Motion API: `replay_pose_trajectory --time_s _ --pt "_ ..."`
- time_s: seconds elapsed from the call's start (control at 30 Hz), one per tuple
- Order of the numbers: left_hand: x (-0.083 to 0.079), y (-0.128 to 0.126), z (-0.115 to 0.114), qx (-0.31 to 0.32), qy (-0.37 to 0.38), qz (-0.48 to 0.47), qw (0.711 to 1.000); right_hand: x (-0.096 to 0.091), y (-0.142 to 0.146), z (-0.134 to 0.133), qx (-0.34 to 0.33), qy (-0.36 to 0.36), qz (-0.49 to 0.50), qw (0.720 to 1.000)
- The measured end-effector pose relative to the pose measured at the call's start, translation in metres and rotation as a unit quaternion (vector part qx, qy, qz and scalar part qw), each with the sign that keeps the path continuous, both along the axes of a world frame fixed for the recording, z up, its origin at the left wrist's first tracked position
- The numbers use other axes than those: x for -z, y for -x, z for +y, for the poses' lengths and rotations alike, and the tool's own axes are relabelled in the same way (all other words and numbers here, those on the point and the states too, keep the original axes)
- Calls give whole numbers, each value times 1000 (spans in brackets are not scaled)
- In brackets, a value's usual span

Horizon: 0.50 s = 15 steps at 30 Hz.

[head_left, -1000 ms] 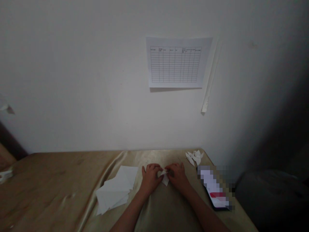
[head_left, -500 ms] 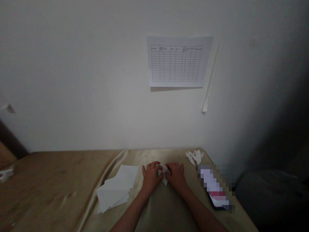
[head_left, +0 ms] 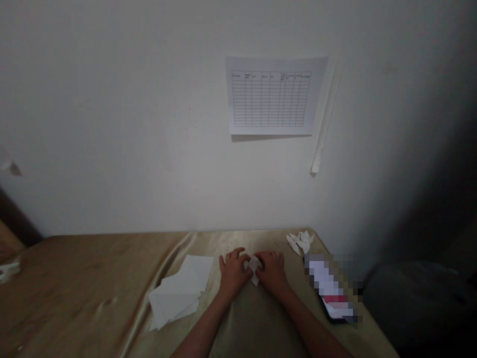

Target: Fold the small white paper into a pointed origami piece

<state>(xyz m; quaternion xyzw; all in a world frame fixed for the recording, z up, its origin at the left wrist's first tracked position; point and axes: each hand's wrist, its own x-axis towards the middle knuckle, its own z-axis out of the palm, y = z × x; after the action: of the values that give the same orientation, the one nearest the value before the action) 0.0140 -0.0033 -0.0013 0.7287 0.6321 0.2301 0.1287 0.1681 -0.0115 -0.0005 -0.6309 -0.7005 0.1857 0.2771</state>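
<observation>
A small folded piece of white paper (head_left: 254, 268) lies on the tan cloth-covered table (head_left: 93, 278), between my two hands. My left hand (head_left: 233, 272) presses on its left side with the fingers curled. My right hand (head_left: 273, 271) holds its right side, fingers bent over the edge. Both hands rest on the table near its far edge, close to the wall.
A stack of white paper sheets (head_left: 178, 293) lies left of my hands. Several small folded paper pieces (head_left: 300, 241) sit at the far right corner. A phone (head_left: 331, 291) lies to the right near the table edge. A printed grid sheet (head_left: 274, 95) hangs on the wall.
Both hands have shifted slightly up the table and closer together on the folded paper. The paper now shows more between the fingers.
</observation>
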Motion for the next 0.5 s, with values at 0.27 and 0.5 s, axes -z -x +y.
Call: replay_pose_trajectory --time_s 0.27,0.5 --pt "-3 2 -2 3 -3 -7 1000 -1 -7 -1 -28 -4 14 1000" --pt "0 4 -1 9 -10 0 1000 -11 -20 -6 -80 18 14 997"
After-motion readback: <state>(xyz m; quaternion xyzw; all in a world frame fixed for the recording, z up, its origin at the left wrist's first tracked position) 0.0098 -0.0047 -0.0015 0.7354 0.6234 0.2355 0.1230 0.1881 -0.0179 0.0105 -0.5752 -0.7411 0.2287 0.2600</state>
